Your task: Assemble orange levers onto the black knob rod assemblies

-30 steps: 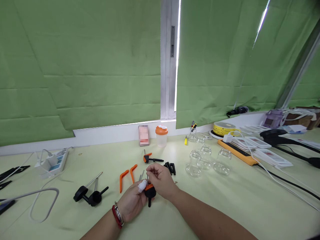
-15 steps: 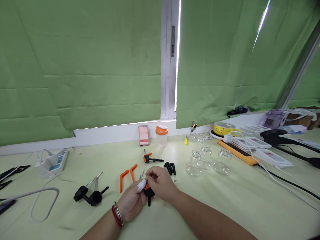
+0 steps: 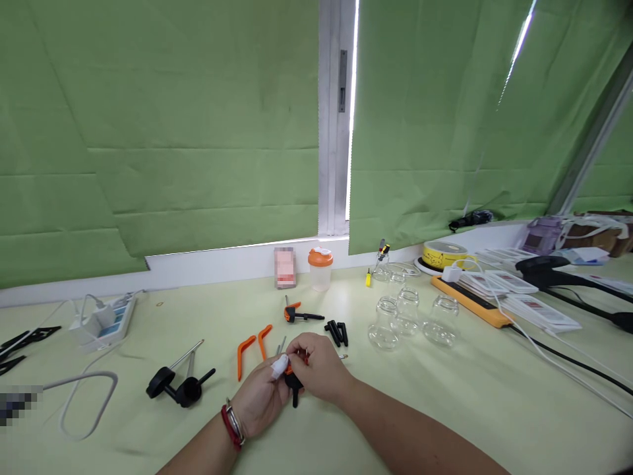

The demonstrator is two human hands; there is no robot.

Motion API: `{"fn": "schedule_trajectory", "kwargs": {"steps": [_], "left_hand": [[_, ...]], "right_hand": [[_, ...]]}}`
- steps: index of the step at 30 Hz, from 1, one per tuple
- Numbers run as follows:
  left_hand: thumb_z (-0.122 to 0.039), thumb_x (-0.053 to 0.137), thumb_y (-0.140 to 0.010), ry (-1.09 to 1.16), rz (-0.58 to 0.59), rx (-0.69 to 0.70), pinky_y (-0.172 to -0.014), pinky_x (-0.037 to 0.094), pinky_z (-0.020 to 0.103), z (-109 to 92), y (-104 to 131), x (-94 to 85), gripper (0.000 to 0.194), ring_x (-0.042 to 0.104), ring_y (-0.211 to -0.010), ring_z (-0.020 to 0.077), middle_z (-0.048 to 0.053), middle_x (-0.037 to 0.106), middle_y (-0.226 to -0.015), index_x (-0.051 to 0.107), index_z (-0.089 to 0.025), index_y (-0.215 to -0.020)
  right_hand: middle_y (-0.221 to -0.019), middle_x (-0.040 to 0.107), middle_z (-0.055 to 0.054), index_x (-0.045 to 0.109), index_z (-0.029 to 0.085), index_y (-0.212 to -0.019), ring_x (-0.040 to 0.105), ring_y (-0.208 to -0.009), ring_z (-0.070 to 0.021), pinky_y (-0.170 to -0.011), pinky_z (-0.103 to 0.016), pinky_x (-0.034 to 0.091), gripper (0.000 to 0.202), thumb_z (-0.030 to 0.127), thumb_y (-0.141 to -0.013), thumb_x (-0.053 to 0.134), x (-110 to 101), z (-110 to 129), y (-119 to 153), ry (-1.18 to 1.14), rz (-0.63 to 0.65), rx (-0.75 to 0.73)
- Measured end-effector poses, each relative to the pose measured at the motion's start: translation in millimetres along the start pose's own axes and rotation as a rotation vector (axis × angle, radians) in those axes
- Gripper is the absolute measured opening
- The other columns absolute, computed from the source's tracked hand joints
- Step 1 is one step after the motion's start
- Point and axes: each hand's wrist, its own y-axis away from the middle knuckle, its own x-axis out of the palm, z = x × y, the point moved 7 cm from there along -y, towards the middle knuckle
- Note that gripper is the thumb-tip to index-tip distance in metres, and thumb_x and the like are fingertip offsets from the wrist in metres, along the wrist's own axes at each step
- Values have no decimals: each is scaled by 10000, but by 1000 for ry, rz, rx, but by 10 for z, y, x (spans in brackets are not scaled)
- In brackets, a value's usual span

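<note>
My left hand (image 3: 262, 398), with white tape on its thumb and a bracelet at the wrist, grips a black-and-orange part (image 3: 293, 381) whose short black handle points down toward me. Over the top of that part curl the closed fingers of my right hand (image 3: 320, 371); whatever small piece they pinch is hidden. Left of my hands lie two orange bent levers (image 3: 242, 356). A similar black-and-orange assembly (image 3: 299, 315) with a metal rod rests just beyond them. Several short black tubes (image 3: 336, 332) are beside my right hand.
Black round-headed parts with metal rods (image 3: 178, 388) lie to the left, near a power strip (image 3: 106, 322) and white cable. Several glass jars (image 3: 384, 323) stand to the right. At the back are an orange-lidded cup (image 3: 320, 268) and yellow tape roll (image 3: 444, 254); an orange power strip (image 3: 469, 301) lies right.
The fingers of my right hand have curled lower over the top of the part and cover more of it. My left hand has hardly moved.
</note>
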Motion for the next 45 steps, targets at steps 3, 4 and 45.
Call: {"fn": "schedule_trajectory", "kwargs": {"steps": [3,4,45], "left_hand": [[-315,690,-780,-3,-14,4,-891,403,341,-11,2,6,170,564,-960,227,74,667,-870,654,-153,-747],[-319,695,-775,-6,-20,5,-892,403,342,-13,1,2,173,564,-963,229,74,669,-870,655,-154,-745],[-391,674,-787,-37,-86,-26,-861,445,319,-45,4,-65,239,593,-988,217,47,680,-896,671,-194,-922]], "right_hand": [[-720,640,1,668,206,-748,571,-665,-132,-644,-239,436,186,113,-724,509,-9,24,1,1,-2,-14],[-727,643,-1,670,208,-748,575,-672,-133,-653,-242,439,187,112,-723,511,-12,30,0,0,-3,-16],[-912,660,-11,654,217,-841,544,-906,-191,-905,-349,308,204,211,-639,677,138,144,53,232,221,-288]]}}
